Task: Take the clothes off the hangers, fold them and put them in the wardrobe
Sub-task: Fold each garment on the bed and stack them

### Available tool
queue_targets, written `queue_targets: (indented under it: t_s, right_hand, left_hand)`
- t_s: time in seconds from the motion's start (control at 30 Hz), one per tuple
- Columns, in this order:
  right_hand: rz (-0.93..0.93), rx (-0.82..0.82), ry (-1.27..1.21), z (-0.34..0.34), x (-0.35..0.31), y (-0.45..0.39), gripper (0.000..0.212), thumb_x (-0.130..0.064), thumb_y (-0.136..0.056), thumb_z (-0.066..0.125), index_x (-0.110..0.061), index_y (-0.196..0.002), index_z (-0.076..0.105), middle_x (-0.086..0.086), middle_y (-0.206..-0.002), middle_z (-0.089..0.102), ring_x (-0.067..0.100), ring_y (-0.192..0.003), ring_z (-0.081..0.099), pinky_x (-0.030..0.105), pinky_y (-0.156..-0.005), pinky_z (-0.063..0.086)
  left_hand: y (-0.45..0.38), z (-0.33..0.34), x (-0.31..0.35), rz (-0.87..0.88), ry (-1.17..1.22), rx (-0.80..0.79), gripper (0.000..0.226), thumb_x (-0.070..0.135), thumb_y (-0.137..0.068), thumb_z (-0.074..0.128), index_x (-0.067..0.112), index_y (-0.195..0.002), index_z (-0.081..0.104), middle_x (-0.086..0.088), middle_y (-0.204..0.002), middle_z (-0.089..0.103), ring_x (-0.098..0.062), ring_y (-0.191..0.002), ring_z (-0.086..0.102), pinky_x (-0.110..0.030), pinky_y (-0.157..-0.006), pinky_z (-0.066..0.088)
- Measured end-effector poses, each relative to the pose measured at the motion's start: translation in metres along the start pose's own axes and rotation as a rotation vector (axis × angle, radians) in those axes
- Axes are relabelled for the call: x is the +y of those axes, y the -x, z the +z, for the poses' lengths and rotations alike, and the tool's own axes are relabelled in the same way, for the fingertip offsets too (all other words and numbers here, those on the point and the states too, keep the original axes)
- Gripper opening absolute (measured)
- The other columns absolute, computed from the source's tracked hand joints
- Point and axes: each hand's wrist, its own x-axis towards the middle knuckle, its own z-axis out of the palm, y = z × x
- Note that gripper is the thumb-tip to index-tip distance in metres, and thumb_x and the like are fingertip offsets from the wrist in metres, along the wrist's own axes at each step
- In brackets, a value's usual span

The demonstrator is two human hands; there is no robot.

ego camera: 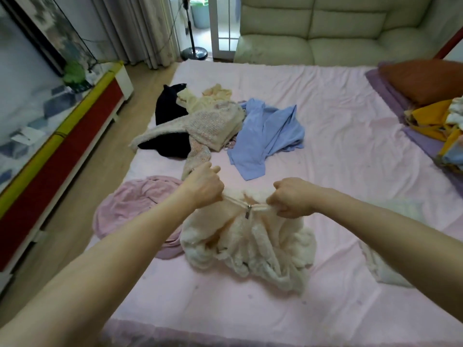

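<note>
a cream fleece jacket (250,244), thick and fluffy, is bunched in soft folds on the pink bed sheet (325,136), low in the middle of the view. both hands are clenched on its top edge: the left hand (204,182) grips the zip band at 10 o'clock of the heap, the right hand (292,197) pinches it at 2 o'clock, and the band is pulled taut between them with a small metal zip pull (248,213) hanging at the middle. touching the jacket at 9 o'clock lies a crumpled mauve garment (130,201), smooth and thin. further up the bed, at 12 o'clock, sits a loose pile: a nubbly pink-and-cream knit sweater (213,128), a black garment (170,108) under it, a pale yellow piece (215,95) behind, and a smooth light blue shirt (268,136) spread to the right. at 2 o'clock an orange pillow (423,80) rests on purple cloth. a pale padded sofa (333,28) stands beyond the bed, grey curtains (132,28) at 11 o'clock, and a red and yellow cabinet (60,144) along the wooden floor at 9 o'clock.
</note>
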Motion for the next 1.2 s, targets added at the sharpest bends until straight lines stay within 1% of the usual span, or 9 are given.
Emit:
queue_targets:
  t_s: [0.13,0.23,0.43,0.57,0.67,0.83,1.0,1.1,1.2]
  right_hand:
    - [-0.219,-0.164,0.431,-0.006,0.004,0.017,0.024,-0.003,-0.086,0.046,-0.013,-0.097,0.065,0.008,-0.097,0.062,0.028,-0.096,0.054,0.037,-0.079,0.043]
    - [-0.511,-0.099,0.801,0.004,-0.01,0.021,0.014,-0.015,-0.078,0.063,-0.023,-0.07,0.07,-0.007,-0.078,0.068,0.017,-0.086,0.061,0.027,-0.087,0.047]
    - [-0.479,-0.338,0.908,0.008,-0.024,0.043,0.016,-0.009,-0.082,0.061,-0.018,-0.093,0.069,0.003,-0.093,0.07,0.025,-0.09,0.063,0.036,-0.102,0.039]
    - [-0.308,-0.267,0.781,0.012,-0.007,0.072,0.015,-0.012,-0.085,0.06,-0.018,-0.092,0.071,0.005,-0.08,0.07,0.028,-0.073,0.067,0.03,-0.069,0.051]
    - [-0.083,-0.105,0.686,0.012,-0.006,0.085,0.026,-0.032,-0.043,0.085,-0.023,-0.041,0.06,-0.007,-0.044,0.056,0.012,-0.04,0.054,0.017,-0.051,0.038]
    - [0.276,-0.051,0.33,-0.026,-0.024,0.106,0.022,-0.004,-0.093,0.046,-0.006,-0.1,0.066,0.01,-0.115,0.052,0.03,-0.105,0.051,0.033,-0.069,0.03]
    - [0.562,0.287,-0.341,-0.034,-0.043,0.099,0.029,0.004,-0.07,0.05,-0.01,-0.055,0.029,0.008,-0.065,0.037,0.028,-0.07,0.041,0.034,-0.057,0.026]
    - [0.668,0.445,-0.57,-0.036,-0.057,0.101,0.019,0.004,-0.072,0.056,-0.009,-0.075,0.043,0.01,-0.089,0.04,0.028,-0.08,0.046,0.036,-0.06,0.038]
    - [0.777,0.197,-0.679,-0.039,-0.068,0.111,0.055,-0.004,-0.07,0.077,-0.007,-0.113,0.042,0.01,-0.108,0.041,0.026,-0.095,0.05,0.03,-0.067,0.047]
  left_hand:
    - [0.009,-0.019,-0.005,-0.056,-0.092,-0.114,0.024,0.02,-0.096,0.049,0.023,-0.098,0.072,0.005,-0.097,0.072,-0.02,-0.106,0.056,-0.043,-0.109,0.027]
    - [0.016,-0.043,0.008,-0.079,0.002,-0.054,0.022,0.02,-0.094,0.048,0.018,-0.099,0.07,0.0,-0.1,0.07,-0.022,-0.102,0.059,-0.041,-0.103,0.032]
    - [0.046,-0.067,0.028,-0.089,0.982,0.022,0.013,0.02,-0.082,0.064,0.008,-0.084,0.064,-0.007,-0.082,0.063,-0.024,-0.077,0.053,-0.033,-0.072,0.045]
    - [0.06,-0.062,0.023,-0.083,1.075,0.032,0.024,0.025,-0.078,0.075,0.024,-0.075,0.051,0.006,-0.074,0.054,-0.018,-0.075,0.051,-0.03,-0.068,0.041]
    - [0.064,-0.07,0.017,-0.12,0.751,-0.067,0.016,0.024,-0.078,0.075,0.015,-0.083,0.064,-0.005,-0.082,0.06,-0.024,-0.077,0.054,-0.03,-0.067,0.041]
    - [0.083,-0.078,0.018,-0.196,0.703,-0.118,0.021,0.021,-0.081,0.072,0.004,-0.093,0.069,-0.013,-0.092,0.064,-0.025,-0.079,0.058,-0.03,-0.067,0.045]
    - [0.103,-0.063,0.021,-0.368,1.456,0.027,0.024,0.017,-0.081,0.071,0.01,-0.066,0.053,-0.002,-0.061,0.048,-0.016,-0.055,0.046,-0.026,-0.052,0.039]
    - [0.116,-0.055,0.023,-0.391,1.664,0.11,0.019,0.015,-0.078,0.077,0.005,-0.078,0.06,-0.007,-0.068,0.057,-0.019,-0.062,0.056,-0.031,-0.056,0.046]
    - [0.128,-0.047,0.022,-0.344,1.738,0.136,0.047,0.02,-0.062,0.085,-0.004,-0.097,0.064,-0.018,-0.088,0.066,-0.031,-0.081,0.065,-0.046,-0.075,0.055]
